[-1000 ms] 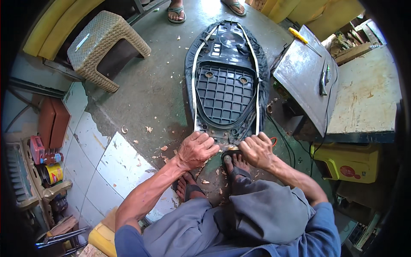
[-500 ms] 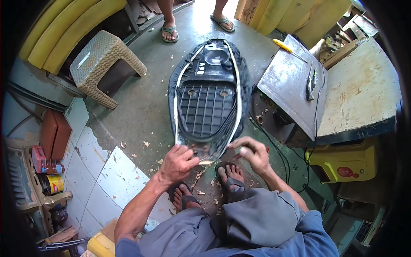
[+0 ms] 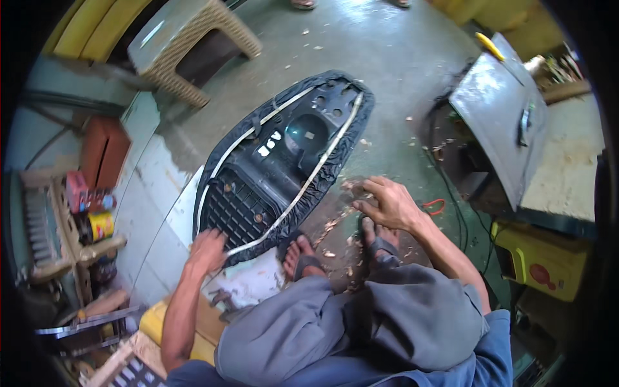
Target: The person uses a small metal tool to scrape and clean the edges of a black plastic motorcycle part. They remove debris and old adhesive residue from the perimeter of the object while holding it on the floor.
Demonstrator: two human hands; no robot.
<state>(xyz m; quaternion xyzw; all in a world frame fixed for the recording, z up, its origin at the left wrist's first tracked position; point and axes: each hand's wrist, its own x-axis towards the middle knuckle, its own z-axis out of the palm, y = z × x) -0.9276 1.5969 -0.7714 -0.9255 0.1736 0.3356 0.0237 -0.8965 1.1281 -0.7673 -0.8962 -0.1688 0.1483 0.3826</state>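
A motorcycle seat lies underside up and slanted, its far end pointing up to the right. Black cover material is gathered round its rim, and a pale strip runs along the edge. The black plastic base shows a ribbed grid at the near end and a rounded hollow farther up. My left hand is closed on the near left end of the seat; its fingertips are partly hidden. To the right of the seat, over the floor, my right hand is open, thumb and fingers apart, touching nothing I can see.
A woven-pattern plastic stool stands at the far left. On the right, a metal sheet carries a yellow-handled tool, above a yellow stool. Cables and a red loop lie on the floor. Another person's feet show at the top.
The seat has swung left and turned, its far end now tipping right. My left hand moved left with it. My right hand has come away from its edge. The whole view has shifted.
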